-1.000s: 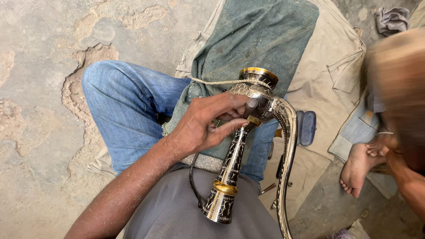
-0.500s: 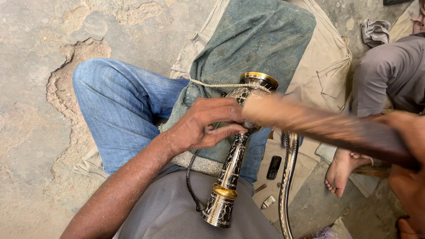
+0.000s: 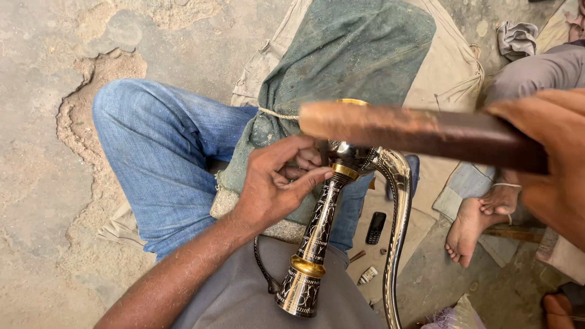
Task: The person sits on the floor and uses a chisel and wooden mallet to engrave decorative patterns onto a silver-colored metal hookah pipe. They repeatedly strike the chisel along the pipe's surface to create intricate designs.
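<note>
My left hand (image 3: 277, 183) grips the neck of an ornate black and brass metal vessel (image 3: 317, 231) with a curved shiny handle (image 3: 399, 207); the vessel lies across my lap, its mouth resting against a green cloth bag (image 3: 353, 55). My right hand (image 3: 548, 158), close to the camera and blurred, holds a dark wooden stick (image 3: 420, 131) that crosses above the vessel's top. My bent knee in blue jeans (image 3: 158, 152) lies to the left.
Cracked concrete floor (image 3: 49, 183) on the left. A beige cloth (image 3: 451, 79) lies under the bag. A black phone (image 3: 375, 227) and small bits sit beside it. Another person's bare foot (image 3: 466, 228) and grey-clad leg (image 3: 536, 70) are at the right.
My right hand has brought the wooden stick in from the right and nearer the camera, over the vessel's top. The left hand keeps its grip on the neck.
</note>
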